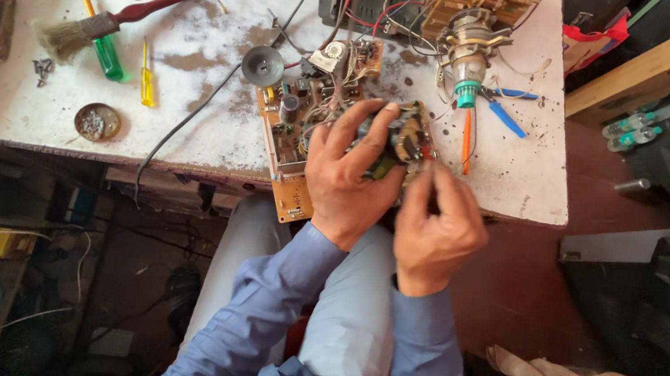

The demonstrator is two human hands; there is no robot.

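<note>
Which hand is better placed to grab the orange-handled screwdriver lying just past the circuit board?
Probably the right hand: it sits at the board's right edge, nearest the orange-handled screwdriver, with only its fingertips on the part. The left hand is wrapped over the dark component on the circuit board, steadying it.

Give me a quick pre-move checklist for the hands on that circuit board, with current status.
1. Left hand gripping the dark part on the circuit board: ok.
2. Right hand at the board's near right edge: ok; exact contact cannot tell.
3. Board supported: not ok, its near corner overhangs the table edge.
4. Wires from board to the parts behind it slack: cannot tell.
5. Screwdrivers within reach: ok, lying left of the board beside the brush.
6. Power off: cannot tell.
</note>
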